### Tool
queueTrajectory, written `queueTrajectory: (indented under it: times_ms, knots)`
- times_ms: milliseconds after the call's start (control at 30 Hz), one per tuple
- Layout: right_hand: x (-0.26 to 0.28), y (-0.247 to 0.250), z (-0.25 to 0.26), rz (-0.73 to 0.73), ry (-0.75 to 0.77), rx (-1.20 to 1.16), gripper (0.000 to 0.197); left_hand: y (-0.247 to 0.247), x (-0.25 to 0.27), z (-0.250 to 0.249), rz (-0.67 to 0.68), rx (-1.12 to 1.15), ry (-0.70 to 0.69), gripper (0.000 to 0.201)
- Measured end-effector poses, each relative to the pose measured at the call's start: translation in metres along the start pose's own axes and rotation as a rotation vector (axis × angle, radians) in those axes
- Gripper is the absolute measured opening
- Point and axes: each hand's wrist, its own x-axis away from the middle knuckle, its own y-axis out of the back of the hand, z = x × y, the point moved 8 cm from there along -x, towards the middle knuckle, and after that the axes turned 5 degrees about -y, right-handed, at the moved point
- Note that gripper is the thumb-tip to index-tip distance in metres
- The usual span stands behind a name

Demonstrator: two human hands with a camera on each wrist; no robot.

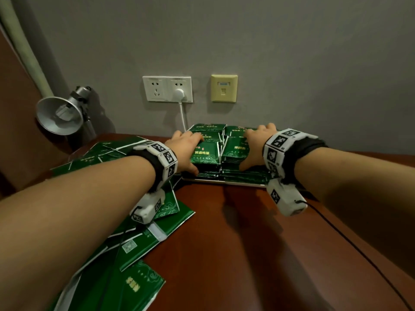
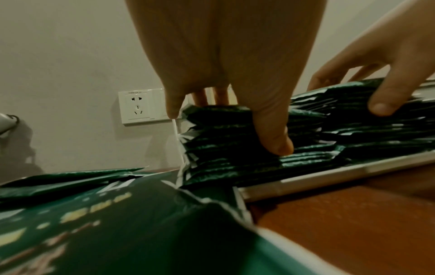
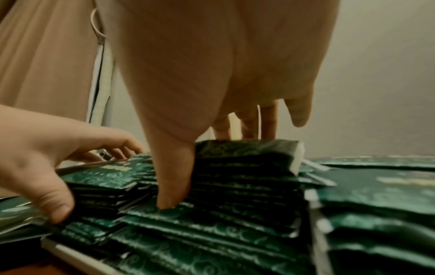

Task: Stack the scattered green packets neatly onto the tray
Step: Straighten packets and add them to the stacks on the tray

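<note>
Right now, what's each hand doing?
Left hand: grips the left packet stack.
Right hand: grips the right packet stack.

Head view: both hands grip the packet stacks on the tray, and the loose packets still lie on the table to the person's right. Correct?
Not quite. The loose packets lie to the person's left, as the head view shows. Otherwise yes: left hand and right hand grip the stacks on the tray.

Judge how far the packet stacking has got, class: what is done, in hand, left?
Done: two stacks stand side by side on the tray. In hand: left hand and right hand each grip a stack, apparently squaring it. Left: many loose packets lie on the table.
</note>
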Motion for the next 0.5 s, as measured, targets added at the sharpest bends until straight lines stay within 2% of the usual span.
queueTrajectory:
  times_ms: [100, 233, 300, 400, 500]
  knots:
    - [-0.002, -0.002, -0.01, 0.025, -0.022, 0.004, 0.103, 0.0, -0.006, -0.003, -0.014, 0.023, -0.022, 0.096]
    - [0.003, -0.001, -0.007, 0.056, 0.027, 0.015, 0.103, 0.001, -0.005, -0.004, -0.009, 0.034, -0.039, 0.093]
    - [0.008, -0.002, -0.003, 0.055, 0.035, 0.023, 0.109, 0.004, -0.001, -0.003, -0.005, 0.015, -0.032, 0.096]
    - [0.021, 0.001, 0.004, 0.018, 0.032, 0.023, 0.12, 0.009, 0.012, -0.002, 0.015, -0.036, 0.0, 0.104]
    - [0.041, 0.013, 0.014, -0.047, 0.044, -0.002, 0.12, 0.017, 0.035, 0.001, 0.017, -0.081, 0.034, 0.103]
